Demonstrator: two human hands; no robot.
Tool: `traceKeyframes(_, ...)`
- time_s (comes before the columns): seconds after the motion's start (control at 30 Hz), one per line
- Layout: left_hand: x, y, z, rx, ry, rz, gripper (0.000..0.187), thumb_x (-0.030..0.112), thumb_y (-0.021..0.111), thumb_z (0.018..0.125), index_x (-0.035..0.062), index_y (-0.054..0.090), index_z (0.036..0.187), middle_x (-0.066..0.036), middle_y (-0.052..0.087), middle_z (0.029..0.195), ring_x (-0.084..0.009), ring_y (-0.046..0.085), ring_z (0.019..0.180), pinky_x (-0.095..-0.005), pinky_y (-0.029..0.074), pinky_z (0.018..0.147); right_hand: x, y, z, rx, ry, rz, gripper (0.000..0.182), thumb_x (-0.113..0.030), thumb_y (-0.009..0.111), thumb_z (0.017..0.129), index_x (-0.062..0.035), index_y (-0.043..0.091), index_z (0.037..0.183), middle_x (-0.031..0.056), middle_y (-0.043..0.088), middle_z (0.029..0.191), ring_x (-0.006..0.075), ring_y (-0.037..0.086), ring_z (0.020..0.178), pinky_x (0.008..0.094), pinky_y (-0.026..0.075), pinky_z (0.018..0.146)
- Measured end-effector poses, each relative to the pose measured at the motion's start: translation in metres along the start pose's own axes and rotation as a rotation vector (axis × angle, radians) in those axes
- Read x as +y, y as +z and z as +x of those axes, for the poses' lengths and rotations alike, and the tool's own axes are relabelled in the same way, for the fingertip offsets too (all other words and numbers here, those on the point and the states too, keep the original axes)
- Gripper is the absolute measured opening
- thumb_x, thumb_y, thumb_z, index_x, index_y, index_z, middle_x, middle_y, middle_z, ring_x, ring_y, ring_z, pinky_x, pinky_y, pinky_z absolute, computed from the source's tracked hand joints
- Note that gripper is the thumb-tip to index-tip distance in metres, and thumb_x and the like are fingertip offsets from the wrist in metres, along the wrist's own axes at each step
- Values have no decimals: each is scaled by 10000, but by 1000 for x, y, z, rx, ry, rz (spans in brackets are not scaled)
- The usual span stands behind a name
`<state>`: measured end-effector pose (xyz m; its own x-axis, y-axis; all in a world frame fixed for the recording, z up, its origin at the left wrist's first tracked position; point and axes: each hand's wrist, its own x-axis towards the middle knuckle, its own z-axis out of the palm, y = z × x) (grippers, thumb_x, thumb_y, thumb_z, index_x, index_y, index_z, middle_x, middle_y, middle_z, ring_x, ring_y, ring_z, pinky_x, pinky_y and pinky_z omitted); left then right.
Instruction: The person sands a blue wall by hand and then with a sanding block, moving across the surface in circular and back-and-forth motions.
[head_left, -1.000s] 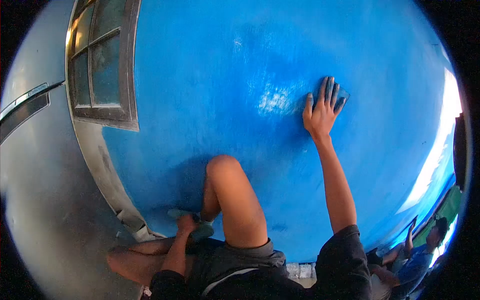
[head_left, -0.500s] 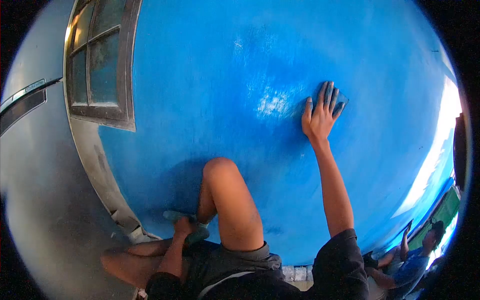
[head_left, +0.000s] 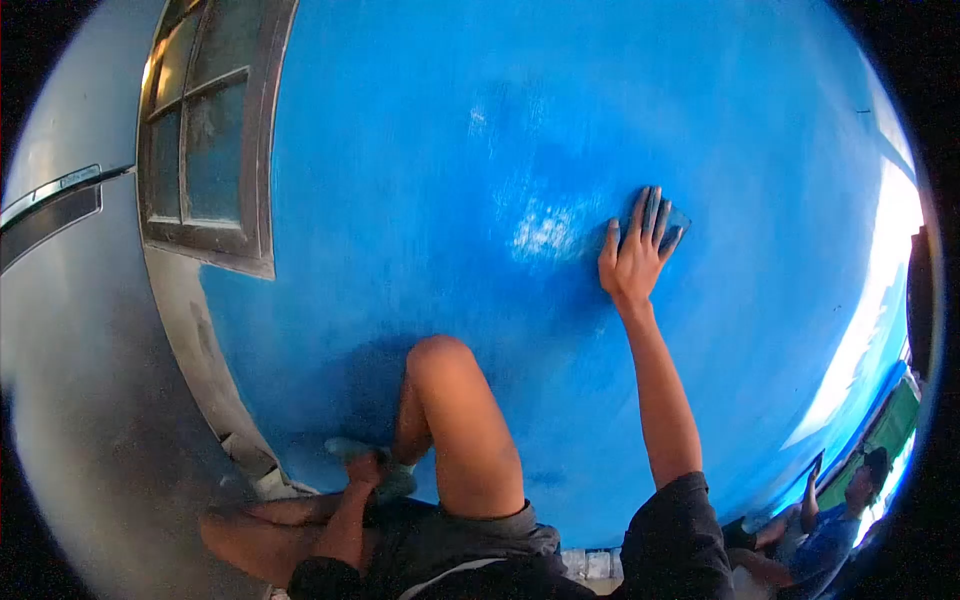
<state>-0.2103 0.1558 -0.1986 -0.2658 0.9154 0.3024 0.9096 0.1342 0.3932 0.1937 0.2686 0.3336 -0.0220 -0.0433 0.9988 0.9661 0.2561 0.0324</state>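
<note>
My right hand (head_left: 637, 250) lies on the blue wall (head_left: 430, 200) with its fingers spread. Beneath the palm and fingers it presses a small dark blue-grey sheet, apparently sandpaper (head_left: 681, 217), whose right edge sticks out past the fingers. The fingertips are smeared grey. Low down, my left hand (head_left: 364, 468) rests between my feet, against a grey-green sock (head_left: 398, 485); its fingers cannot be made out. My bent knee (head_left: 440, 355) is raised in front of the wall, which has a wet-looking shiny patch left of the right hand.
A wood-framed window (head_left: 215, 150) is set in the wall at upper left. A grey refrigerator-like door (head_left: 90, 350) with a handle (head_left: 60, 195) stands along the left side. At lower right sits another person (head_left: 830, 530), one arm raised to the wall.
The view has tilted slightly, so the wall and window appear lower. My right hand has slid a little downward with the sheet, and more of its edge shows. My left hand stays by my feet.
</note>
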Motion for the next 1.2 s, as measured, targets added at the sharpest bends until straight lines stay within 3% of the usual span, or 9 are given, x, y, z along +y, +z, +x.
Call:
traceKeyframes(0.13,8,-15,2,-16,-6,-46,487,470,636,834,105,670,1154,-215,665,1155,-439,623,1068,-556,498,899,1,0,2,-4,2,-5,644,-368,434,981,-41,329,1526,134,261,1613,335,209,1496,595,40,1181)
traceKeyframes(0.2,13,-23,8,-279,-192,-68,510,494,609,850,119,646,1193,-213,651,1200,-442,592,1134,-606,424,989,3,-2,0,-16,2,5,646,-367,435,979,-42,327,1527,133,261,1613,334,210,1496,595,41,1181)
traceKeyframes(0.43,21,-28,8,-205,-236,-206,556,558,582,855,138,646,1214,-203,637,1241,-461,535,1218,-761,250,1021,3,2,2,-4,2,-19,650,-362,436,974,-48,320,1531,128,263,1612,323,213,1497,598,44,1182)
traceKeyframes(0.8,13,-25,5,-157,-191,-324,492,515,560,893,118,695,1149,-215,667,1149,-464,591,1104,-672,373,979,3,0,1,-3,-22,-29,653,-366,433,983,-34,310,1532,135,255,1614,330,204,1498,599,40,1181)
traceKeyframes(0.9,-17,22,26,-162,-167,-246,487,527,571,884,120,702,1116,-214,684,1092,-454,618,1046,-633,404,960,0,-1,6,3,-12,-11,650,-360,435,981,-34,314,1531,144,260,1611,337,209,1496,598,37,1181)
traceKeyframes(1.03,-10,36,16,70,-62,-81,502,529,581,881,94,695,1104,-237,684,1043,-457,637,988,-583,461,916,-1,-4,-2,-23,5,-3,650,-347,435,976,-34,311,1532,148,262,1610,342,210,1495,599,30,1181)
traceKeyframes(1.1,-38,85,45,252,-58,-741,536,550,598,861,78,689,1097,-254,679,1033,-478,632,984,-577,496,852,0,-4,7,-4,5,-5,652,-343,436,973,-33,309,1533,148,261,1610,343,209,1496,599,29,1181)
traceKeyframes(1.13,-31,69,44,259,-49,-740,536,550,598,861,78,689,1097,-254,679,1033,-478,632,984,-577,496,852,1,-2,6,-14,7,-17,654,-344,437,972,-32,308,1533,147,260,1611,341,210,1495,598,28,1182)
traceKeyframes(1.2,-10,22,22,71,-24,-105,574,571,611,843,66,683,1106,-258,679,1031,-494,632,963,-566,519,811,1,-3,3,-46,15,-26,657,-345,437,971,-31,306,1533,146,259,1611,340,212,1495,597,26,1182)
